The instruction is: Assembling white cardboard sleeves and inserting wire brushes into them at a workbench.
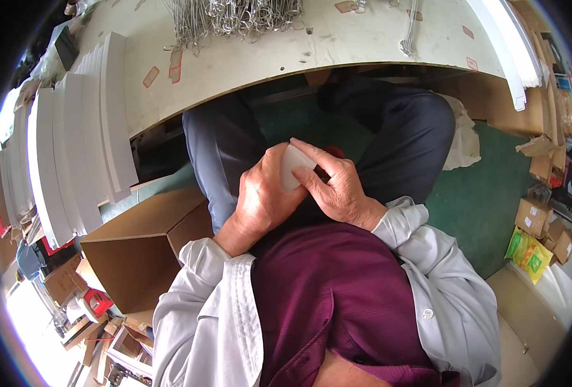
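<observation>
Above my lap, both hands meet around a small white piece [291, 169] with smooth flat faces and rounded edges; its exact kind I cannot make out. My left hand [260, 197] is closed around its left side, fingers curled behind. From the other side my right hand [337, 188] grips it, thumb pressed on the near face and forefinger stretched along the top edge. The lower part of the piece is hidden by my fingers.
Ahead is a pale worktable [247, 74] with a heap of thin metal wire pieces [240, 16]. Long white panels [79, 129] stand at the left, and more white strips [508, 48] at the right. An open cardboard box [144, 238] sits left of my legs.
</observation>
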Demonstrator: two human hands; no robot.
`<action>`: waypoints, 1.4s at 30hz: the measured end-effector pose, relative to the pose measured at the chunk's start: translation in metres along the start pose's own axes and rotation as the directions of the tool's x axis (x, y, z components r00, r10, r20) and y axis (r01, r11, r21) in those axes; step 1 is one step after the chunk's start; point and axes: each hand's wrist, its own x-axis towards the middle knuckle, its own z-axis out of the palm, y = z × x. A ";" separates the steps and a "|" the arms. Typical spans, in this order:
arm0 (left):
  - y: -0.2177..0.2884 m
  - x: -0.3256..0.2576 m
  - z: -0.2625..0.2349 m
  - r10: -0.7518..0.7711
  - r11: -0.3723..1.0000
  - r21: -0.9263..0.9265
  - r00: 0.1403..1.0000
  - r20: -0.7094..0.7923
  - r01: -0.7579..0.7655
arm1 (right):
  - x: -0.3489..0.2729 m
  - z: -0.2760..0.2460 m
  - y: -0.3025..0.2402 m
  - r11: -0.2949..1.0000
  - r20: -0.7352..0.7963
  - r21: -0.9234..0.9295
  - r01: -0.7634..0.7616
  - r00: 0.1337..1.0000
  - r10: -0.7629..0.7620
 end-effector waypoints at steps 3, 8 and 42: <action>0.000 0.002 -0.002 -0.003 0.999 0.036 1.000 -0.003 0.003 | 0.001 0.001 -0.003 0.999 0.029 0.016 -0.030 0.999 0.029; -0.004 -0.001 0.002 0.033 0.997 0.069 0.997 -0.071 -0.028 | 0.004 0.006 -0.004 0.998 0.000 0.001 0.058 0.998 -0.058; -0.015 0.177 -0.176 -0.153 0.572 0.749 0.941 -0.302 0.334 | 0.054 -0.052 0.007 1.000 -0.198 -0.008 0.002 0.980 -0.004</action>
